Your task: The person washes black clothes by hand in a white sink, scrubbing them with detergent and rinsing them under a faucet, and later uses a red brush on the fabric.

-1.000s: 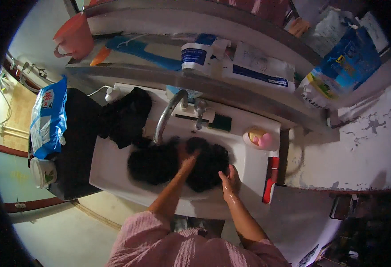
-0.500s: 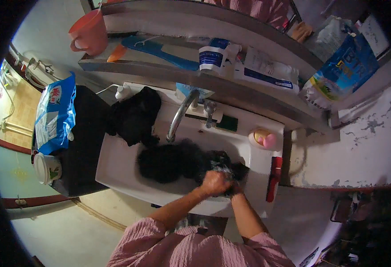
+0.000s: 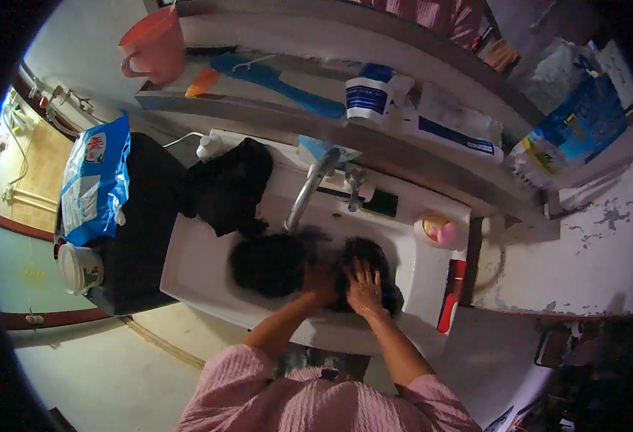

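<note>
Wet-looking black cloth lies in the white sink (image 3: 201,263), bunched into a left heap (image 3: 266,265) and a right heap (image 3: 367,253). My right hand (image 3: 364,289) rests on the right heap, palm down with fingers spread. Between the two heaps, my left hand (image 3: 319,284) reaches down against the cloth; shadow and blur hide its fingers. A chrome faucet (image 3: 313,189) arches over the basin, its spout above the left heap. Another black cloth (image 3: 233,183) is draped over the sink's back left corner.
A pink soap (image 3: 444,232) in a dish and a red-handled brush (image 3: 451,295) lie on the right rim. A green scouring pad (image 3: 381,202) sits behind the faucet. A blue packet (image 3: 96,180) and a white tub (image 3: 81,269) stand left. Above runs a shelf (image 3: 259,108).
My hands were together on the cloth at the basin's right; now they are apart. The left has moved left, the right lies flat on the right heap. The view has shifted slightly.
</note>
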Demonstrator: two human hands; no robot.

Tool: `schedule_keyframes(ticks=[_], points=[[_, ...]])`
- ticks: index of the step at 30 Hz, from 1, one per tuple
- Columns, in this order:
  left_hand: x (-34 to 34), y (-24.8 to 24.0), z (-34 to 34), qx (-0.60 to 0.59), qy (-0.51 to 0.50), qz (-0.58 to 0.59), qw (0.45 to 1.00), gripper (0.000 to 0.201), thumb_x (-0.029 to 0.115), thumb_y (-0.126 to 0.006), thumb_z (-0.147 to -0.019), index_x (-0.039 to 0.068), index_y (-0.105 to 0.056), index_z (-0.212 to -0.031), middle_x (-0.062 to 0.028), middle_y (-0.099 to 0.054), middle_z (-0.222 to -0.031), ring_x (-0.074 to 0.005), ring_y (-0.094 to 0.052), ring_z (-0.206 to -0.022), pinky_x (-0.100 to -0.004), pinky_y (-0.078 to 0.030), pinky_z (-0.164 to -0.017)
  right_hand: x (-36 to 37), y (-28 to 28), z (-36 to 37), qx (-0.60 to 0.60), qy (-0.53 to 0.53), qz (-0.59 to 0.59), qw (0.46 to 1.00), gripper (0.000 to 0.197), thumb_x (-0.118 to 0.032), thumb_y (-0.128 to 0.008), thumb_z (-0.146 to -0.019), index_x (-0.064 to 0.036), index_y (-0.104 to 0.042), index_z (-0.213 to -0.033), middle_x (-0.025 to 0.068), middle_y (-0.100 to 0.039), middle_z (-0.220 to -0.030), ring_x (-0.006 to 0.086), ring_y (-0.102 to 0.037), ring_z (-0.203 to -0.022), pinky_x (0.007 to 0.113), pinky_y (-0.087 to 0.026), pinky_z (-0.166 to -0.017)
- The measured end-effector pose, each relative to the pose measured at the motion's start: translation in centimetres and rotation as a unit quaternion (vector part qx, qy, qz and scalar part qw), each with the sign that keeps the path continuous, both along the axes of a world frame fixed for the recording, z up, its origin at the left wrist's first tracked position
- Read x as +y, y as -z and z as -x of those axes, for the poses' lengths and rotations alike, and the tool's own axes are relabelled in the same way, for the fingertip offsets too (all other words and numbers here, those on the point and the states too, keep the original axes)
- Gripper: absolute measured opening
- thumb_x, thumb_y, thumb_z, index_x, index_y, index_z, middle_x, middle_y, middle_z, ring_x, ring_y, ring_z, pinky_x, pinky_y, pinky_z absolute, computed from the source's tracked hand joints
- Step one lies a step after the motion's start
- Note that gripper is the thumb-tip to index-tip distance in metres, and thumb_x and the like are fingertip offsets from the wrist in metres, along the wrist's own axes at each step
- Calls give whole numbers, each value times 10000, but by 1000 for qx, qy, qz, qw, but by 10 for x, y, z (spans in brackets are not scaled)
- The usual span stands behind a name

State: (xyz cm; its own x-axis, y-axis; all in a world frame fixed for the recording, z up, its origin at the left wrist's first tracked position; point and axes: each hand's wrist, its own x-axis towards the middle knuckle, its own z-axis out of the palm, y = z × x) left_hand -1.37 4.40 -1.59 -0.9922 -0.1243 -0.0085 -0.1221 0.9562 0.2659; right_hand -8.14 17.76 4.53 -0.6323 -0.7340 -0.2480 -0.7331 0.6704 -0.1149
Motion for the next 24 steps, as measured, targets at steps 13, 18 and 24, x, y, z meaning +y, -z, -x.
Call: schedule_keyframes(ticks=[13, 18, 24], points=[[-97, -54, 8, -21, -139, -238, 961, 401, 312, -609, -711, 80, -556, -1034, -192, -583, -994, -339, -549, -947, -430, -443, -784, -19, 0, 7, -38, 163, 365, 916, 304, -97, -531, -752, -48, -548, -1052, 114, -590, -1009, 266, -576, -907, 368, -481, -742], [-51, -122, 17, -39, -136, -367, 920, 420, 423, -610, -725, 51, -611, -922, -192, -614, -810, -361, -590, -771, -426, -467, -685, -20, -19, -11, -577, 505, 392, 509, 415, -362, -461, -868, -140, -460, -1219, 57, -527, -1146, 244, -516, -1011, 390, -468, -819], [16, -217, 18, 60, 14, -364, 929, 474, 440, -635, -715, 54, -605, -989, -196, -614, -840, -367, -594, -742, -420, -478, -663, 6, 2, 3, -590, 445, 483, 469, 413, -360, -422, -890, -130, -436, -1233, 60, -488, -1188, 233, -466, -1069, 369, -381, -901]])
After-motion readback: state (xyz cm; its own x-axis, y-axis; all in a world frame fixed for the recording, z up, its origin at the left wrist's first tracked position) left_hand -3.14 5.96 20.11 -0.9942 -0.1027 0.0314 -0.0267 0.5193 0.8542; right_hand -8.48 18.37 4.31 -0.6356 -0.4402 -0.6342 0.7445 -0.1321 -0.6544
